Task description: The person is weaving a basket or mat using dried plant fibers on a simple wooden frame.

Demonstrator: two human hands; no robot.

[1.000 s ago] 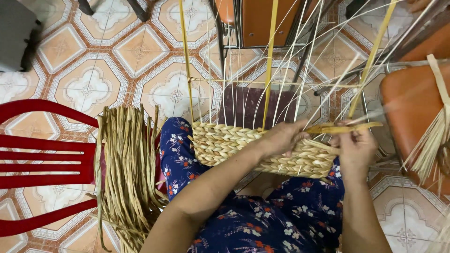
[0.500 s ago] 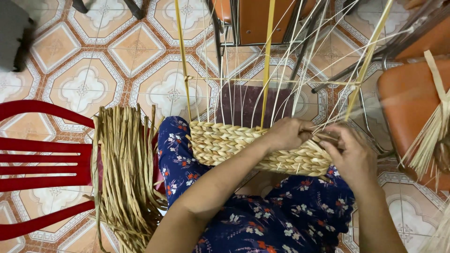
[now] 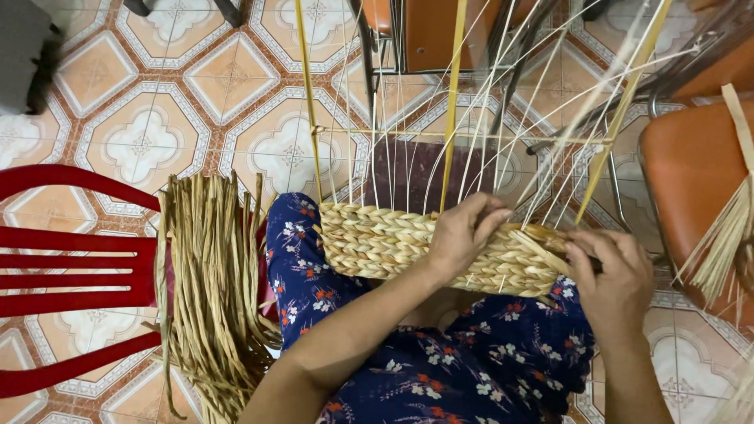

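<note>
A half-woven straw basket [image 3: 385, 243] rests on my lap, over flowered blue trousers. Thin pale stakes and a few yellow canes [image 3: 453, 102] rise from its rim. My left hand [image 3: 463, 235] lies on the basket's top edge, fingers curled over the weave. My right hand [image 3: 616, 275] grips a flat straw strand [image 3: 546, 250] at the basket's right end, fingers closed around it.
A thick bundle of dried straw strips [image 3: 208, 290] hangs over the seat of a red plastic chair [image 3: 71, 267] at my left. An orange chair [image 3: 695, 177] with more straw [image 3: 726, 235] stands at the right. Metal chair legs and patterned floor tiles [image 3: 149, 141] lie ahead.
My right hand has dropped from holding the strand out level above the rim to pressing it down at the basket's right end. My left hand has shifted slightly along the rim.
</note>
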